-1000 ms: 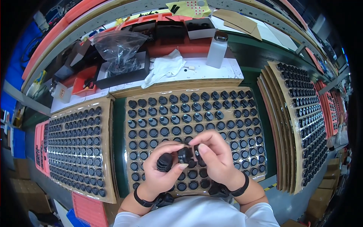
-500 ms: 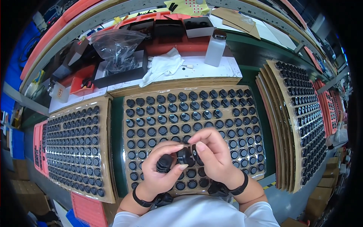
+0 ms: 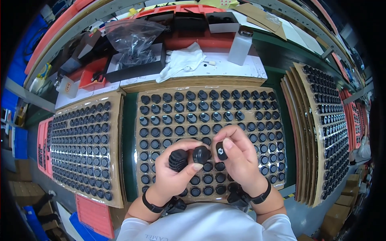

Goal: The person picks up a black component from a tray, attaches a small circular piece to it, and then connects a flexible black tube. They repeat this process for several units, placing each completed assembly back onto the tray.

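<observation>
My left hand is closed around a black ribbed, knob-like part, and its thumb and fingers also grip a round black piece. Whether these two are joined is hidden by the fingers. Just to the right, my right hand pinches a small black disc-shaped cap with a white mark on its face. A small gap separates the cap from the round piece. Both hands are above a brown tray with a clear plastic insert, filled with rows of black round parts.
Similar loaded trays stand at left and, stacked, at right. Behind, a white-topped ledge carries a white glove, a translucent bottle, a black box holding a plastic bag, and a red bin.
The cap in my right hand has moved away from the round piece and turned its marked face into view. The round piece now shows its end. The whole view has shifted slightly.
</observation>
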A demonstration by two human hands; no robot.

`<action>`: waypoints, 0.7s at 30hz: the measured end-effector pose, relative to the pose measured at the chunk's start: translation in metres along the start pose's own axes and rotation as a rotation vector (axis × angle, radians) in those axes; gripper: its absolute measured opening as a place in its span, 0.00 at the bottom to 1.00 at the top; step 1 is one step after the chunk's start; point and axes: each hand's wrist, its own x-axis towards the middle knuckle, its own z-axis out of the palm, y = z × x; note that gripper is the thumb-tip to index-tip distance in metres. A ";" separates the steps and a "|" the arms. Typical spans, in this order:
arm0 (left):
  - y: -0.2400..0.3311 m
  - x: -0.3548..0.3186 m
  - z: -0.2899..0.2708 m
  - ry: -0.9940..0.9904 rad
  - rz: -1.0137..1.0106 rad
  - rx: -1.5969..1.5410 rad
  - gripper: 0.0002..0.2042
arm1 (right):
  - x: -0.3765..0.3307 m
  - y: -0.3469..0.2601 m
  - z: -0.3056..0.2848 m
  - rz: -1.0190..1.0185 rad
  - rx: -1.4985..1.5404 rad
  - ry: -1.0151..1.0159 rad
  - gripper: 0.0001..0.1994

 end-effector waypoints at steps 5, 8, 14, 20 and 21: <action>-0.002 0.000 -0.001 0.016 -0.015 -0.005 0.16 | -0.002 -0.001 0.002 -0.006 -0.085 -0.062 0.12; -0.001 0.000 0.000 0.022 0.011 0.034 0.16 | -0.002 0.003 -0.006 -0.100 -0.349 -0.107 0.13; -0.007 -0.003 0.001 0.057 -0.019 0.007 0.17 | 0.004 -0.005 -0.006 -0.248 -0.675 -0.126 0.14; -0.009 -0.002 0.002 0.045 -0.112 -0.081 0.17 | 0.007 -0.009 -0.010 -0.337 -0.727 -0.183 0.13; -0.009 -0.001 0.003 0.037 -0.139 -0.079 0.17 | 0.007 -0.010 -0.012 -0.321 -0.725 -0.186 0.13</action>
